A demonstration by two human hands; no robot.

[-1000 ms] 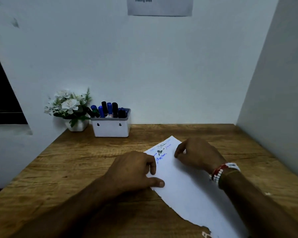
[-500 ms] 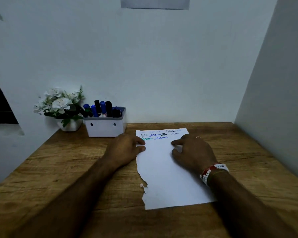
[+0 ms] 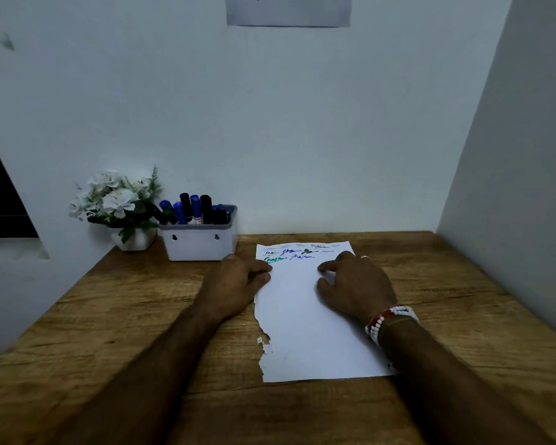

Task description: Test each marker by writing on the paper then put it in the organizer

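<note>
We found the paper lying flat on the wooden table, roughly centre, long side running near to far. Its near-left edge was torn and ragged. Scribbles in blue, green and black ran along the far edge; the wording was too small to read.

Left hand: palm down on the table at the paper's far-left edge, fingers loosely extended, fingertips touching the sheet. It gripped nothing.

Right hand: palm down on the far-right part of the sheet, fingers spread and pressing it flat, nothing in its grasp. We noted a ring on one finger and a red-and-white bead bracelet at the wrist.

Organizer: white tub w/ grey rim, far left of the table against the wall, just left of the paper and just beyond the left hand. Markers, blue and black caps, stood inside it, caps up; a couple leaned left.

Misc.: white flowers in a small white pot sat just left of the organizer. A printed notice hung on the far wall, top cut off by the frame.
</note>
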